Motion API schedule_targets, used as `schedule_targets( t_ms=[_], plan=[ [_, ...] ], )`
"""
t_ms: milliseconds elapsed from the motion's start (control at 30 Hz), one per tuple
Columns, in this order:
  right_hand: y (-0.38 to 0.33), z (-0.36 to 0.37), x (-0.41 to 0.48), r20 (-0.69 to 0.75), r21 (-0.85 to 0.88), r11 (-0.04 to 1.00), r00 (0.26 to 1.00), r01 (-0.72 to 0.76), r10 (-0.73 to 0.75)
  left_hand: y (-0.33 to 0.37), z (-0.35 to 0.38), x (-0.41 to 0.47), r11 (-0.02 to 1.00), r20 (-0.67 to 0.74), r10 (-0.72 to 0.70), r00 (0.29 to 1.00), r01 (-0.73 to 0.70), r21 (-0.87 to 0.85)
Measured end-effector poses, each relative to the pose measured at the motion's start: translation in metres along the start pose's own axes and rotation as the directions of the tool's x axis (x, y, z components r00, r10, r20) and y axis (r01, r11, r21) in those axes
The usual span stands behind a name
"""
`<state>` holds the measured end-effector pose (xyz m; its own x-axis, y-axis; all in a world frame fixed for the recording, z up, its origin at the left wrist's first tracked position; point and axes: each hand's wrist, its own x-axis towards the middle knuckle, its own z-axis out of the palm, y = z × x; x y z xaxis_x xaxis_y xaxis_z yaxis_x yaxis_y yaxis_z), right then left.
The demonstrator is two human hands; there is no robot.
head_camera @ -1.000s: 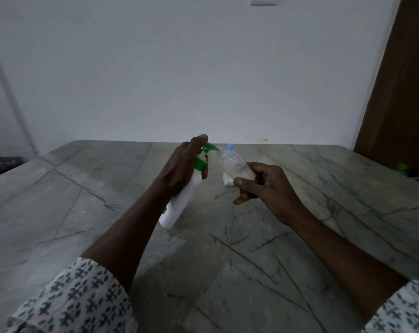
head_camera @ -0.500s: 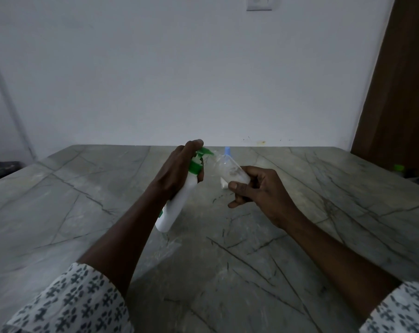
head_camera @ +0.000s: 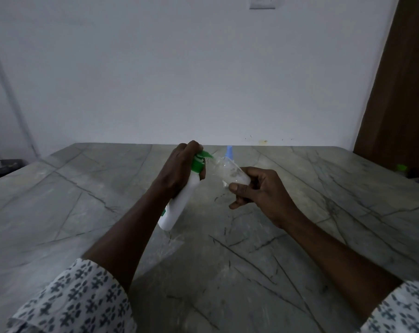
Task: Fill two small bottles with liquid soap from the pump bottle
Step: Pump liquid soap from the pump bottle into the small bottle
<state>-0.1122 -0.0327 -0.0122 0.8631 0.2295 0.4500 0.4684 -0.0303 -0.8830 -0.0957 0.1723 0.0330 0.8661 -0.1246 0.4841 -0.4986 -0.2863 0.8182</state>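
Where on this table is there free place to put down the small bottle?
The table is bare left of the pump bottle in the left hand, right of the right hand, and near you between the arms. It is crowded only mid-table, where the small bottle is at the nozzle and a blue cap shows just behind.

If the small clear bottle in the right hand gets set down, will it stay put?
Likely light: the small clear bottle looks only partly filled, held in the right hand's fingertips. Its round body would probably roll if laid sideways. Thin-looking plastic may dent when squeezed.
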Motion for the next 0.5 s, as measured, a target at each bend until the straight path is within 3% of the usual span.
schedule_targets(
  t_ms=[500],
  plan=[
    [0.0004,0.0020,-0.0015,0.000,-0.014,1.000,1.000,-0.005,0.005,-0.0021,0.0004,0.0004,0.998,-0.024,-0.004,1.000,0.006,0.067]
  ],
)
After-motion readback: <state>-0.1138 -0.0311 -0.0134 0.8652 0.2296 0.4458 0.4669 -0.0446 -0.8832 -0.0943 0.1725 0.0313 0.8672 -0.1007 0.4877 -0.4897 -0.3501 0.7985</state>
